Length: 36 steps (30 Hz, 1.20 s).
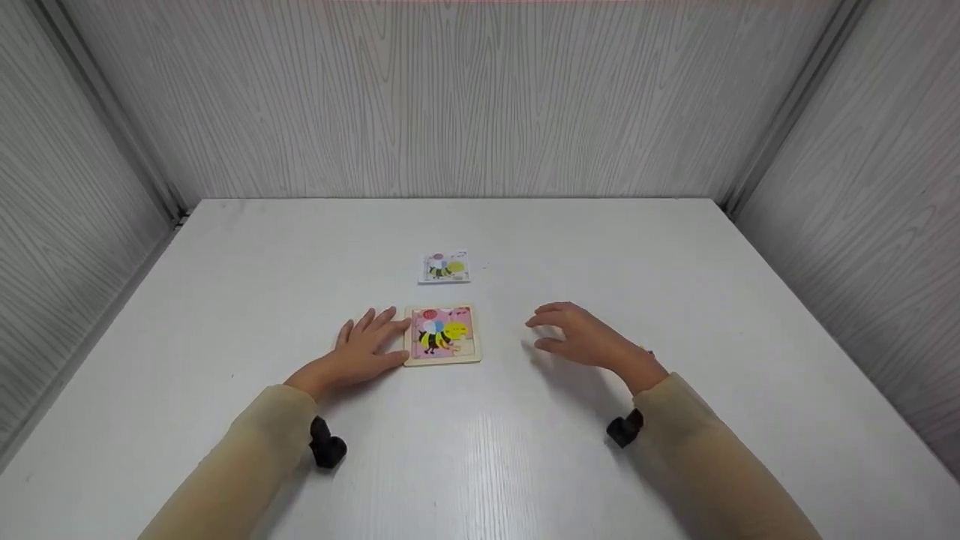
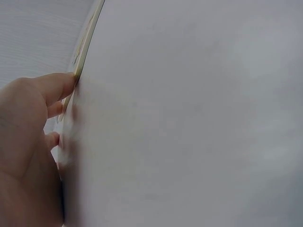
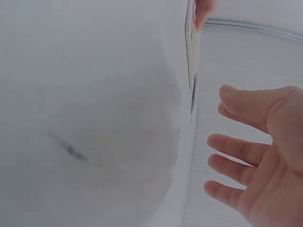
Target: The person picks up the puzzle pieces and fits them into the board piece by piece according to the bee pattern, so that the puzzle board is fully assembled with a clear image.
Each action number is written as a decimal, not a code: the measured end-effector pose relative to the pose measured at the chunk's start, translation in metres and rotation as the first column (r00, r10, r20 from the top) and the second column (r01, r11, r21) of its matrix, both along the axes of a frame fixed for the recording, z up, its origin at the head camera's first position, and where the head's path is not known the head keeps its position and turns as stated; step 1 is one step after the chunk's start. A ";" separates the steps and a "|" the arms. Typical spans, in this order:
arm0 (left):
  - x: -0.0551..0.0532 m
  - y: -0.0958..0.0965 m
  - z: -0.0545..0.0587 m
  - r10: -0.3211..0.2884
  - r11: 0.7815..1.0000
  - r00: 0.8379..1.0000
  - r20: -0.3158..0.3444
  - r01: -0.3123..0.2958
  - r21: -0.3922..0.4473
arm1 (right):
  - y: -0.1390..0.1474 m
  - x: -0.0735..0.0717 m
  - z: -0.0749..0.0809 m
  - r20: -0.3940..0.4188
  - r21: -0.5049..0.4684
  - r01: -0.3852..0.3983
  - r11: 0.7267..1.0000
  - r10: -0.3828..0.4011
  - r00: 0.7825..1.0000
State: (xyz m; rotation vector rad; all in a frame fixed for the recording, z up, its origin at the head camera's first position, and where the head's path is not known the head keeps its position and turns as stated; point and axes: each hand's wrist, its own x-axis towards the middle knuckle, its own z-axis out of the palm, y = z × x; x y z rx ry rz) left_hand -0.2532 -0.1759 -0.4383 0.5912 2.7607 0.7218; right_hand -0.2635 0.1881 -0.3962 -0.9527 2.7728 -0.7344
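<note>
A square wooden jigsaw puzzle point(image 1: 442, 334) with a bee picture lies flat on the white table. Bare wood shows at the lower right inside its pale frame. My left hand point(image 1: 360, 352) rests beside it, thumb and index fingertip at the frame's left edge, the other fingers spread out. In the left wrist view, the thumb point(image 2: 61, 87) touches the frame's side point(image 2: 84, 49). To the right of the puzzle my right hand point(image 1: 581, 335) hovers above the table, fingers loosely bent and holding nothing. The right wrist view shows its palm and spread fingers point(image 3: 236, 149).
Behind the puzzle lies a small white card point(image 1: 445, 268) printed with the same bee picture. Wood-grain panels point(image 1: 450, 97) wall in the white table point(image 1: 480, 465) at the back and both sides. A black wrist camera point(image 1: 327, 446) hangs at the left sleeve, another point(image 1: 625, 429) at the right.
</note>
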 end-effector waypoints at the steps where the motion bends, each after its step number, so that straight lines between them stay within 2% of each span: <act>1: 0.000 0.000 0.000 -0.001 1.000 1.000 -0.001 0.001 0.008 | 0.005 0.001 0.001 0.010 -0.011 0.014 1.000 -0.013 1.000; 6: -0.002 -0.002 0.000 0.002 1.000 1.000 -0.008 -0.002 0.022 | 0.025 0.005 0.007 0.017 -0.039 0.035 0.999 -0.034 0.999; 12: -0.002 -0.001 0.000 0.000 1.000 1.000 -0.007 0.000 0.014 | 0.048 0.008 0.008 0.033 -0.026 0.084 0.996 -0.084 0.996; 19: 0.001 0.002 0.000 0.012 1.000 1.000 0.007 -0.012 -0.004 | 0.082 0.013 0.009 0.133 -0.010 0.197 0.980 -0.194 0.972; 21: 0.001 0.002 0.000 0.014 1.000 1.000 0.009 -0.014 -0.006 | 0.091 0.015 0.009 0.135 0.003 0.212 0.977 -0.211 0.968; 26: 0.001 0.001 0.000 0.004 1.000 1.000 0.005 -0.004 0.003 | 0.113 0.018 0.008 0.079 0.033 0.214 0.976 -0.216 0.973; 36: 0.001 -0.001 0.000 0.004 1.000 1.000 0.012 -0.004 0.012 | 0.142 0.024 0.002 0.099 0.060 0.282 0.958 -0.287 0.953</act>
